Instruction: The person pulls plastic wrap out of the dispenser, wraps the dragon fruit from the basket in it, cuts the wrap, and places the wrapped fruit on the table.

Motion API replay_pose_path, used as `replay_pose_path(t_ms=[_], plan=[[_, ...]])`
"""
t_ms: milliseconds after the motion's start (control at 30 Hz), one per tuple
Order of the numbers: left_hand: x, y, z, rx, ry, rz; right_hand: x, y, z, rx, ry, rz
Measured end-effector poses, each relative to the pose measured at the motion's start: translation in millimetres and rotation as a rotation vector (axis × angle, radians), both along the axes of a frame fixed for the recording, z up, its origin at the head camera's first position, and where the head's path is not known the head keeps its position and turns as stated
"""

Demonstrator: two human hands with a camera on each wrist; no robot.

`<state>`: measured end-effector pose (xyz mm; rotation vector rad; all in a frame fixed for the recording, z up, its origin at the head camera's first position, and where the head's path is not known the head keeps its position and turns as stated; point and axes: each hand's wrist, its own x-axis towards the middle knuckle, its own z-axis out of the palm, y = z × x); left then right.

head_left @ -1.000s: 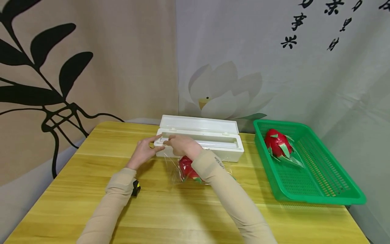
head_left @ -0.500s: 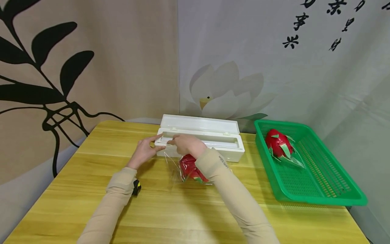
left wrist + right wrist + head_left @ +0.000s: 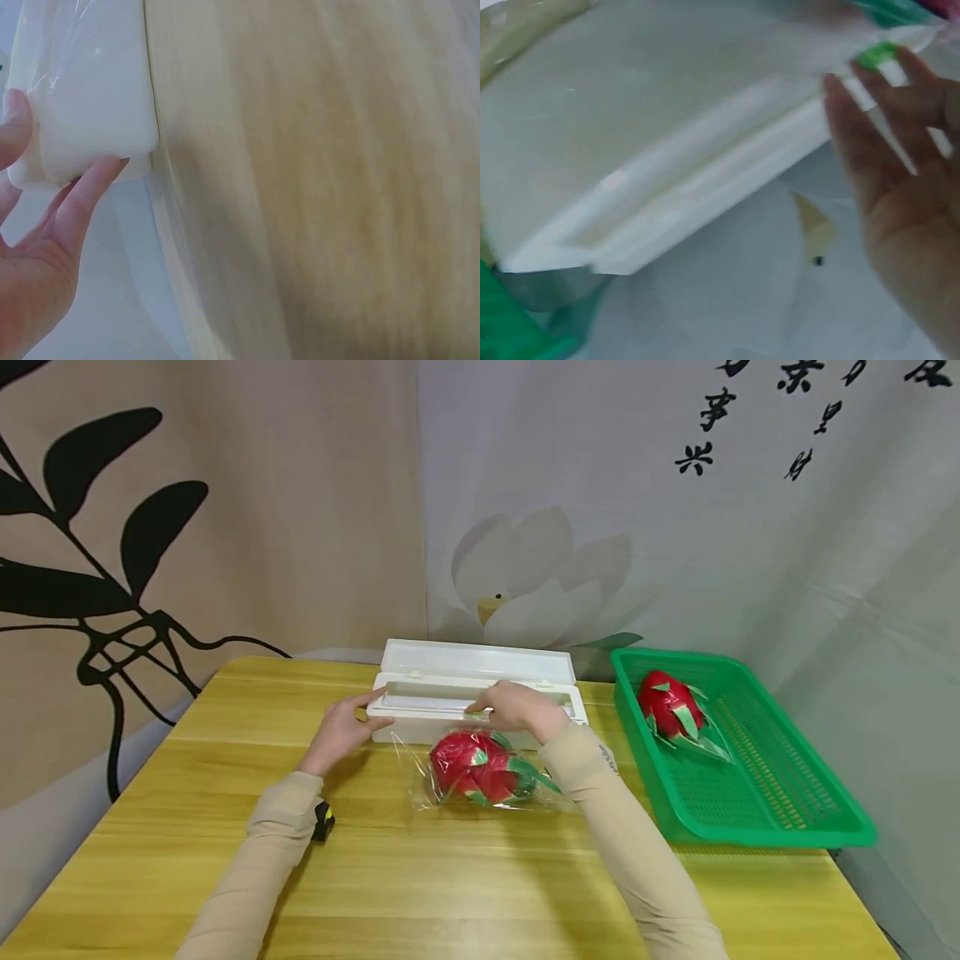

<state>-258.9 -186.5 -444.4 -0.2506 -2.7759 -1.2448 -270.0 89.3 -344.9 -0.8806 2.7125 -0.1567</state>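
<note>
A white plastic wrap dispenser stands at the back of the table, lid raised, with a pale roll lying inside. My left hand holds its left end between thumb and fingers, as the left wrist view also has it. At the front rim, my right hand has its fingertips around a small green slide cutter, pinching it. In front lies a red dragon fruit with green scales, under clear film that spreads from the dispenser. The right hand and sleeve hide the dispenser's right part.
A green plastic basket stands on the right, holding another dragon fruit in clear film. Wooden tabletop extends in front of the arms. A printed cloth hangs behind the table.
My right hand has slid to the right along the dispenser's front rim, uncovering more of the dragon fruit. The left hand has stayed at the left end. The head view has shifted slightly.
</note>
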Motion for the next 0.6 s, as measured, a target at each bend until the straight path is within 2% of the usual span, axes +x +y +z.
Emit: replay_pose_path(t_ms=[100,233,467,600], plan=[[-1.8,1,-1.4,0.003,0.015,-0.007,-1.4,16,-7.1,-0.092,0.081,0.067],[-3.7,5,-3.0,0.018,0.017,-0.02,-1.9,28,-16.9,-0.164,0.177,0.112],[-5.2,11,-2.9,0.022,0.009,-0.016,-3.4,47,-25.7,-0.215,0.322,0.08],[-4.8,9,-2.3,0.017,0.002,-0.008,-3.3,75,-23.1,-0.152,0.392,-0.013]])
